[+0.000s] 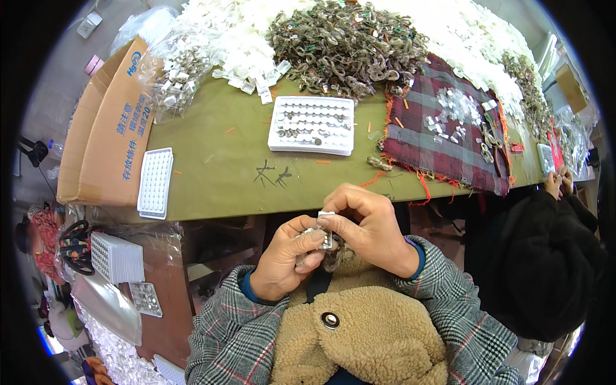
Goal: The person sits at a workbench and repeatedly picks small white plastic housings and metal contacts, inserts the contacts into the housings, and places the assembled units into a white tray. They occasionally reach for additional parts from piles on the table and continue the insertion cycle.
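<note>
My left hand point(292, 255) and my right hand point(366, 228) meet just past the near edge of the green table point(218, 186). My left hand's fingers are closed around a small white plastic piece point(327, 241). Thumb and fingertips of my right hand pinch its upper end, where a white bit shows. Below the fingers hangs a small grey-brown coiled cord point(332, 258); whether it is joined to the white piece, I cannot tell. Farther off on the table lies a white tray point(311, 146) with rows of round pockets, some holding small dark round parts.
A big heap of grey-brown coiled cords point(346, 48) and white plastic pieces point(240, 54) fills the table's far side. At left stand a cardboard box point(106, 128) and another white tray point(154, 183). Plaid cloth point(443, 141) lies right. Another person's hands point(558, 181) work at far right.
</note>
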`<move>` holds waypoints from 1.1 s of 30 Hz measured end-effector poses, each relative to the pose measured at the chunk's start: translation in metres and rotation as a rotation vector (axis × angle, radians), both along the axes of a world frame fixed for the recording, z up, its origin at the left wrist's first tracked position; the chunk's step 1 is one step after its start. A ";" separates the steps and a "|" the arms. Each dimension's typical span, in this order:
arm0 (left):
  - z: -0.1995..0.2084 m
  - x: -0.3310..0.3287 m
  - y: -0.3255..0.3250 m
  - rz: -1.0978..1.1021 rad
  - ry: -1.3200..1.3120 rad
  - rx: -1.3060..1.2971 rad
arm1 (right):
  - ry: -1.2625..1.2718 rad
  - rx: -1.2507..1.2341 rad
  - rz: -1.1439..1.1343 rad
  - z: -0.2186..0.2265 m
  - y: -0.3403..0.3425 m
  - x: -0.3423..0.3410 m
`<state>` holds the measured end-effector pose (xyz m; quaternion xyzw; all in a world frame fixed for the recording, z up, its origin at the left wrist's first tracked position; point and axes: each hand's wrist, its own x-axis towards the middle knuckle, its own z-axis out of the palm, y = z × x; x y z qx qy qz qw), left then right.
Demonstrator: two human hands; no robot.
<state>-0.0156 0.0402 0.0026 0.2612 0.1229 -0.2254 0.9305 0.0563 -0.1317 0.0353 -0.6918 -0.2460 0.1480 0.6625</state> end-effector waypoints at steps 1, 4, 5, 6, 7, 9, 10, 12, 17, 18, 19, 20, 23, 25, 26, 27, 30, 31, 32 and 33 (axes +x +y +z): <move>-0.003 -0.002 -0.002 0.012 0.000 -0.076 | -0.182 0.005 0.013 -0.001 -0.004 -0.001; -0.006 -0.006 -0.004 0.045 0.020 -0.188 | -0.417 0.063 0.059 -0.002 -0.012 -0.009; -0.006 -0.007 -0.005 0.054 0.033 -0.213 | -0.503 0.030 0.032 -0.002 -0.012 -0.011; -0.006 -0.007 -0.005 0.075 0.056 -0.255 | -0.589 -0.011 0.027 -0.003 -0.012 -0.012; -0.007 -0.007 -0.006 0.060 0.039 -0.269 | -0.677 0.007 -0.013 -0.004 -0.011 -0.012; -0.008 -0.007 -0.008 0.055 0.026 -0.241 | -0.827 0.004 -0.067 -0.008 -0.009 -0.010; -0.008 -0.007 -0.008 0.055 0.025 -0.244 | -0.881 0.008 -0.058 -0.010 -0.008 -0.009; -0.010 -0.007 -0.009 0.056 0.010 -0.182 | -0.980 0.031 -0.073 -0.015 -0.008 -0.005; -0.012 -0.005 -0.009 0.017 0.037 -0.068 | -1.160 0.001 -0.073 -0.027 -0.013 -0.001; -0.012 -0.003 -0.008 -0.002 0.099 -0.073 | -1.182 -0.011 -0.083 -0.029 -0.016 0.000; -0.011 -0.002 -0.008 -0.025 0.097 -0.093 | -1.193 -0.009 -0.084 -0.029 -0.017 -0.001; -0.011 0.000 -0.007 -0.049 0.105 -0.134 | -1.191 0.008 -0.121 -0.029 -0.019 -0.001; -0.009 0.004 -0.006 -0.071 0.004 -0.192 | -1.125 0.029 -0.037 -0.023 -0.031 -0.001; -0.009 0.003 -0.007 -0.017 0.010 -0.201 | -1.092 0.028 -0.054 -0.017 -0.045 0.002; -0.009 0.004 -0.008 -0.013 -0.012 -0.179 | -1.106 -0.013 -0.091 -0.014 -0.061 0.006; -0.009 0.005 -0.007 -0.010 -0.047 -0.211 | -1.098 -0.111 -0.217 -0.011 -0.080 0.011; -0.011 0.008 -0.009 -0.027 -0.100 -0.210 | -0.775 -0.385 -0.756 -0.008 -0.129 0.032; -0.012 0.009 -0.009 -0.051 -0.103 -0.169 | -0.599 -0.415 -0.841 -0.009 -0.140 0.038; -0.013 0.010 -0.010 -0.072 -0.107 -0.133 | -0.532 -0.411 -0.828 -0.009 -0.149 0.045; -0.014 0.010 -0.011 -0.092 -0.112 -0.098 | -0.568 -0.450 -0.810 -0.011 -0.153 0.053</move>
